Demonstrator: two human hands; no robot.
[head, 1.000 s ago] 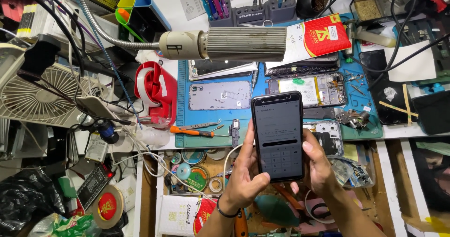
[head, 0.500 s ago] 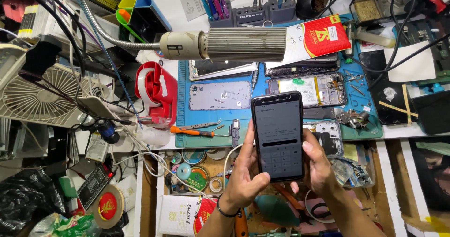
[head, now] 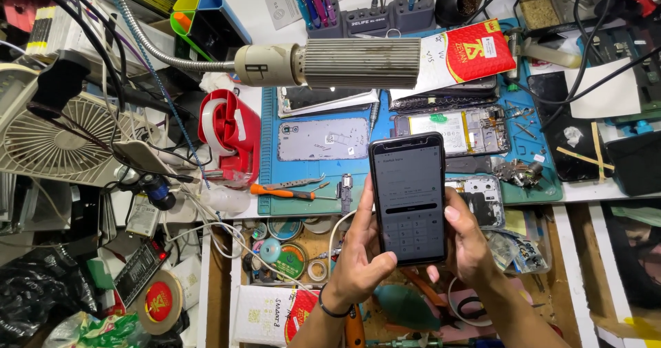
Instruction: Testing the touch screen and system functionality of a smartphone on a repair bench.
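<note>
I hold a black smartphone upright in both hands above the workbench. Its screen is lit and dim, with a dark keypad on the lower half. My left hand grips the phone's left edge, thumb lying on the lower screen. My right hand supports the right edge, thumb against the side. A black band circles my left wrist. Behind the phone lies a blue work mat with an opened phone body and a grey back cover.
A gooseneck lamp hangs over the mat. A red tape dispenser and a white fan stand left. An orange-handled screwdriver lies on the mat's front edge. An open drawer below holds tape rolls and small parts.
</note>
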